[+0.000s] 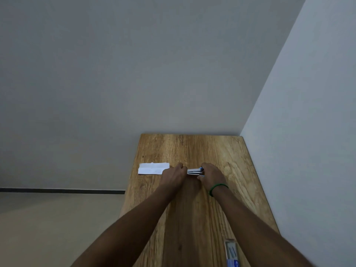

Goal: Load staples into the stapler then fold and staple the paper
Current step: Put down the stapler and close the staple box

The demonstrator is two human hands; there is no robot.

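A small stapler (195, 171) with a blue and white body lies at the middle of the wooden table (192, 209). My right hand (212, 175) grips its right end, fingers curled over it. My left hand (173, 175) is at its left end with fingers curled; what they pinch is hidden. A folded white paper (153, 168) lies flat by the table's left edge, just left of my left hand. An open box of staples (232, 252) sits at the near right of the table.
The table stands in a room corner, with a grey wall (134, 74) behind and a white wall (308, 112) close along its right side. Floor drops away past the table's left edge. A green band circles my right wrist (217, 188).
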